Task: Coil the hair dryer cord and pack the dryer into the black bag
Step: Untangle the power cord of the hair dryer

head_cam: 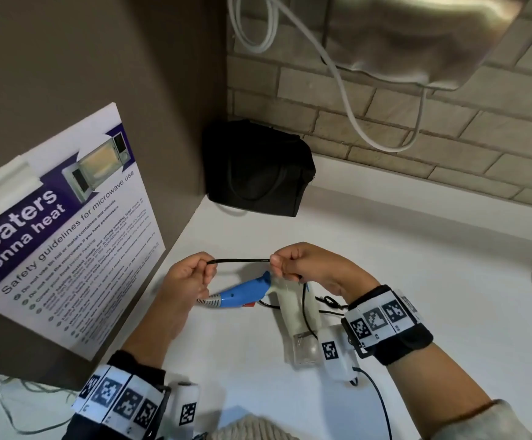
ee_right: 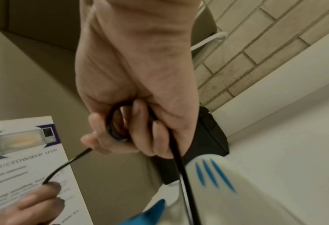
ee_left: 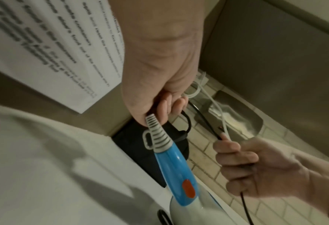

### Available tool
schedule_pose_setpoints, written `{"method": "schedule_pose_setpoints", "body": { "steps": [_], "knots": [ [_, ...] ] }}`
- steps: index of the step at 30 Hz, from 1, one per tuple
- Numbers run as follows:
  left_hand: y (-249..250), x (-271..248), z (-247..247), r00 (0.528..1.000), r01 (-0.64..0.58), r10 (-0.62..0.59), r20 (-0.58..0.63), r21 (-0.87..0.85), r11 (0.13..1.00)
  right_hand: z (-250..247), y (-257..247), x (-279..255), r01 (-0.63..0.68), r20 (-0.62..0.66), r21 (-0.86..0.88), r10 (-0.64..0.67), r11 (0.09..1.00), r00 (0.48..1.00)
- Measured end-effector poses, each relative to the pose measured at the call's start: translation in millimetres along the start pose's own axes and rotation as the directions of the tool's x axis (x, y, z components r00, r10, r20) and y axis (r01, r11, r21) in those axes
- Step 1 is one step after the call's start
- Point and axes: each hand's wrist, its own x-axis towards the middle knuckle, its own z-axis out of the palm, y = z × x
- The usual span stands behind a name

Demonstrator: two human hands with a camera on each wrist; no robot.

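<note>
Here, cord: we see the black cord (head_cam: 240, 260) stretched taut and level between the two hands, above the counter.
Left hand: the left hand (head_cam: 191, 277) has its fingers curled round one end of that stretch; in the left wrist view the same fingers also close on the cord where it leaves the ribbed grey strain relief (ee_left: 156, 132) at the end of the handle.
Right hand: the right hand (head_cam: 302, 265) pinches the cord between thumb and forefinger, and the right wrist view shows a small loop of cord (ee_right: 117, 121) gathered inside the curled fingers, with the rest running down out of the fist.
Hair dryer: the hair dryer (head_cam: 258, 295) lies just below the hands, blue handle pointing left, white barrel pointing toward us; its red switch (ee_left: 188, 188) sits on the handle. We cannot tell whether the handle end rests on the counter or hangs lifted from the left hand.
Loose cord: more black cord trails in loops on the white counter (head_cam: 417, 249) beside the barrel, under the right wrist.
Black bag: the black bag (head_cam: 258, 169) stands in the back corner, against the brick-tile wall (head_cam: 417, 128) and the brown side panel, well apart from the hands; we cannot tell whether it is unzipped.
Poster: a microwave safety poster (head_cam: 67, 233) is fixed on the panel to the left.
</note>
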Motion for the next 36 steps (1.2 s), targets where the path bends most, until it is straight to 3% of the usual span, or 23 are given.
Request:
{"method": "schedule_pose_setpoints", "body": {
  "steps": [7, 18, 22, 25, 27, 30, 33, 36],
  "knots": [
    [-23.9, 4.2, -16.3, 0.984, 0.151, -0.162, -0.076, -0.128, 0.980, -17.6, 27.6, 2.1, -0.157, -0.048, 0.173, 0.168, 0.972, 0.985],
    [-42.2, 8.2, -28.8, 0.924, 0.333, -0.364, -0.115, -0.222, 0.916, -39.5, 67.5, 6.9, -0.193, -0.092, 0.422, 0.254, 0.886, 0.963],
    [-49.4, 9.1, -28.0, 0.901, 0.384, -0.415, -0.130, -0.207, 0.900, -43.4, 84.1, 4.5, -0.207, -0.128, 0.484, 0.303, 0.850, 0.944],
    [-47.2, 11.9, -24.9, 0.870, 0.443, -0.454, -0.194, -0.098, 0.891, -41.7, 81.0, 1.4, -0.181, -0.161, 0.527, 0.307, 0.830, 0.938],
    [-45.0, 10.3, -24.3, 0.911, 0.384, -0.332, -0.243, 0.215, 0.898, -41.2, 68.5, -4.9, -0.166, -0.203, 0.505, 0.304, 0.847, 0.931],
    [-38.7, 6.5, -12.8, 0.986, 0.135, -0.022, -0.166, 0.705, 0.697, -38.0, 41.7, -19.6, -0.138, -0.295, 0.344, 0.247, 0.929, 0.923],
    [-17.7, 3.5, 17.7, 0.987, -0.118, 0.161, 0.025, 0.792, 0.598, -28.9, 12.9, -33.7, -0.115, -0.327, 0.106, 0.143, 0.988, 0.934],
    [16.9, -6.0, 54.2, 0.907, -0.415, 0.262, 0.330, 0.811, 0.413, -18.2, -12.9, -44.3, -0.057, -0.295, -0.073, 0.033, 0.996, 0.955]
  ]
}}
